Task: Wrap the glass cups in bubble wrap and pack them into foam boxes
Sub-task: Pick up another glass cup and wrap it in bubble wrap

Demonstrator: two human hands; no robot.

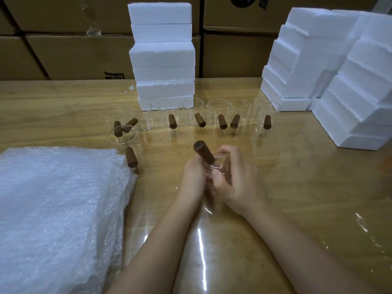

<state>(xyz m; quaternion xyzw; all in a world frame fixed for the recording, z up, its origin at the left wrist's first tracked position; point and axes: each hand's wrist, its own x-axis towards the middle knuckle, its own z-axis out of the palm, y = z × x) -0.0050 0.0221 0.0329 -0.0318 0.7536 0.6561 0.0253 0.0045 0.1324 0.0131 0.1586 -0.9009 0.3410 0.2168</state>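
**Q:** What is shown at the centre of the frame?

**A:** A glass cup (218, 164) with a dark wooden handle (204, 152) is held over the surface (297, 177) between the left hand (196, 177) and the right hand (235, 183). The clear body is grasped from both sides, with the fingers (229, 151) curled round it. The handle is pointed toward the upper left of the frame. Whether the cup's base is touching the surface cannot be told.

**Q:** How are the other materials arranged?

**A:** A row of glass cups (218, 112) is stood upright across the middle of the frame, each fitted with a brown handle. One further cup (125, 143) is stood just beside the bubble wrap (59, 204), which is stacked in sheets at the lower left. Closed foam boxes (163, 56) are piled in a column at the upper centre, just behind the row. Stepped foam stacks (318, 56) are placed at the right. Cardboard cartons (63, 54) are seen along the top edge.
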